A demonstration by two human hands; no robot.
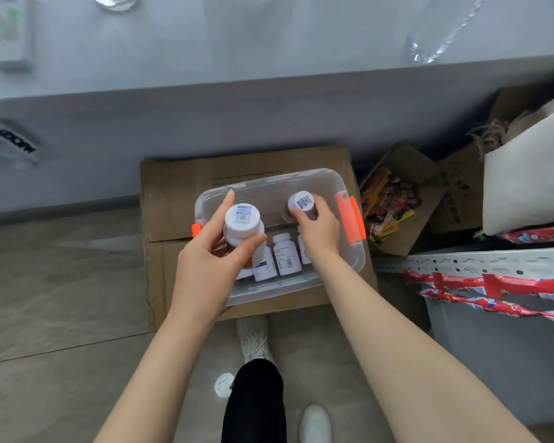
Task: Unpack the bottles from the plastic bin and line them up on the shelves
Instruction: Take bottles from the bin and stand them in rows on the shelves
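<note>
Here, left hand (205,266) gripping white-capped bottle (242,219), right hand (321,233) gripping smaller bottle (302,201), over bin (349,270)

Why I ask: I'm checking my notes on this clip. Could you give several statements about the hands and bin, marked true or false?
The left hand holds a white-capped bottle. True.
The right hand is empty. False: it grips a brown bottle with a white cap.
The plastic bin sits on cardboard boxes. True.
The bin's latches are blue. False: the latches are orange.
The bin is emptied out. False: white bottles lie in it.
</note>
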